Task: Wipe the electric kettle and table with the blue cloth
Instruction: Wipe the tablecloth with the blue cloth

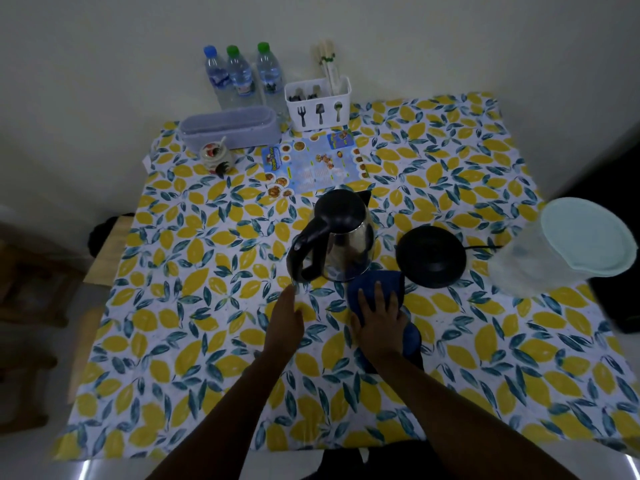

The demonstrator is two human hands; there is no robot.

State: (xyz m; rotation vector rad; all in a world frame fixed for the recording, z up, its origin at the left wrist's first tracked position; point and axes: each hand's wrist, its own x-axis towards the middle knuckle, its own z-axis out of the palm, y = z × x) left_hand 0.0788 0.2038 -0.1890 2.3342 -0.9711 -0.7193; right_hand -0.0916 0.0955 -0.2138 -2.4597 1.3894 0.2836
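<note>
A steel electric kettle (341,237) with a black lid and handle stands near the middle of the table (173,358), off its round black base (431,256), which sits to its right. The blue cloth (370,284) lies on the lemon-print tablecloth just in front of the kettle. My right hand (379,322) presses flat on the cloth, fingers spread. My left hand (285,318) rests on the tablecloth below the kettle's handle, fingers together and pointing at it, holding nothing.
At the back stand three water bottles (240,76), a white cutlery caddy (318,102), a grey lidded box (230,126), a small jar (214,155) and a printed menu (313,164). A translucent tub with a pale lid (568,244) sits at the right edge. A cord runs right from the base.
</note>
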